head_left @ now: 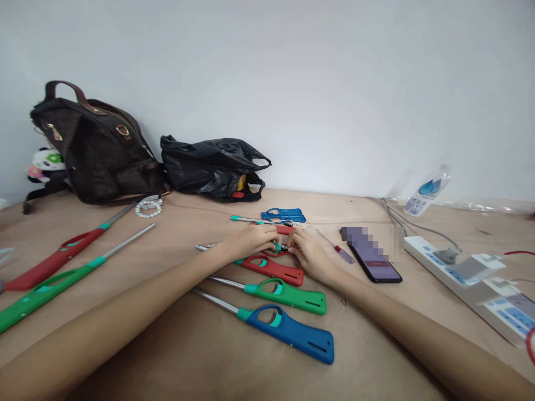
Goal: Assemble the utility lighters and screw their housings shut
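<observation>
My left hand and my right hand meet over an opened red gas lighter. The left fingers are curled at its teal part; the right fingers pinch near a small dark and metal piece inside. Fingers hide much of it. Just behind lies a red shell piece. Nearer me, a red lighter, a green lighter and a blue lighter lie in a row, metal tubes pointing left. Beyond the hands are a blue lighter shell and a thin metal tube with teal ends.
A screwdriver and a phone lie to the right, before a power strip with chargers. A bottle leans at the wall. Leftward are two long lighters, a bracelet, a dark bag and a black plastic bag.
</observation>
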Demonstrator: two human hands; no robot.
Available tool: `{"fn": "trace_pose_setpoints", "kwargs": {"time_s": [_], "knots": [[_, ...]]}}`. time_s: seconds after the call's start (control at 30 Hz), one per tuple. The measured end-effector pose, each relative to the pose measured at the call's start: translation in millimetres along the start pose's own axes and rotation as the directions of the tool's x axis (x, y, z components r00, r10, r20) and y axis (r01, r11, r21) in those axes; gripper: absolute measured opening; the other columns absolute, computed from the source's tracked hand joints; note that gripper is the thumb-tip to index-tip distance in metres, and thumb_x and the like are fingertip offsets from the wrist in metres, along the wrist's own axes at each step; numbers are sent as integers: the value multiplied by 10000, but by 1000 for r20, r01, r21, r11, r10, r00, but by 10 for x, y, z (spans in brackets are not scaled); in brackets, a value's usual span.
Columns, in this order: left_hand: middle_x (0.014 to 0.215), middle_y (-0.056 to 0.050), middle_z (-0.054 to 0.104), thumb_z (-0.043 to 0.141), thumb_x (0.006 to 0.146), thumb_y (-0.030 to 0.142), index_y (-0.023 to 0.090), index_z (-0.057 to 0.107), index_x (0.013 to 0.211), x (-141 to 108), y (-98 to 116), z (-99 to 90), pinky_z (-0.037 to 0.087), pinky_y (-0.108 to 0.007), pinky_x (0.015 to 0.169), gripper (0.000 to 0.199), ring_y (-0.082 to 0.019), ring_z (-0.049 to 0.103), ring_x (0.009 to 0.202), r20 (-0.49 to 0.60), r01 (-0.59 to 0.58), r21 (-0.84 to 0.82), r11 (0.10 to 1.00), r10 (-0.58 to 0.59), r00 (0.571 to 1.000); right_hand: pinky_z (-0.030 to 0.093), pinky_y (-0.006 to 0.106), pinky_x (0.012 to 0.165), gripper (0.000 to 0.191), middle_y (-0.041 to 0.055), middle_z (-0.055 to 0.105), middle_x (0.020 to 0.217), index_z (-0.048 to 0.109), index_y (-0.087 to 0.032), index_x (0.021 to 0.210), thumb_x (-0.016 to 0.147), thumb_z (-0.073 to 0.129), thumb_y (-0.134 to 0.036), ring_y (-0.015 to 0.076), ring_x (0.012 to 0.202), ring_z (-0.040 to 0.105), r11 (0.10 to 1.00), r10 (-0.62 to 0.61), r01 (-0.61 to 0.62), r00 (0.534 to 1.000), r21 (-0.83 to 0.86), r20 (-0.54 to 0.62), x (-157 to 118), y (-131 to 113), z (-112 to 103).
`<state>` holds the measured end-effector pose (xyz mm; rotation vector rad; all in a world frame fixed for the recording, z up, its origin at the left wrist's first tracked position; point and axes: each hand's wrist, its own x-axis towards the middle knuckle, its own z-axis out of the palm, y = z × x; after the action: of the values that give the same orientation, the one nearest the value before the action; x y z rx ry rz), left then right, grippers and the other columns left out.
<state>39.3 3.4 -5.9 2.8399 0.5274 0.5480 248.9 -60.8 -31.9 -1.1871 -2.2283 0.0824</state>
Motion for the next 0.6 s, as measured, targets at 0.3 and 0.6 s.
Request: {"fn": "trace_pose_setpoints", "kwargs": {"time_s": [0.3, 0.6], "knots": [[743, -22, 608, 546, 893, 168, 152, 615, 880, -7, 10, 57, 366, -232, 587, 72, -161, 562, 681, 18, -95, 315, 944, 94, 995, 394, 321, 748, 168, 51, 568, 853, 465, -199, 733, 824, 489, -59, 195, 826, 504, 1000, 18, -18, 1000, 21, 3, -2, -26, -25], [856, -46, 621, 529, 849, 38, 146, 623, 947, -38, 87, 6, 410, -233, 621, 173, -155, 588, 729, 122, -150, 424, 893, 108, 987, 416, 338, 780, 151, 56, 573, 888, 490, -201, 741, 820, 512, -74, 204, 868, 518, 992, 46, -44, 999, 120, -19, -23, -34, -32]]}}
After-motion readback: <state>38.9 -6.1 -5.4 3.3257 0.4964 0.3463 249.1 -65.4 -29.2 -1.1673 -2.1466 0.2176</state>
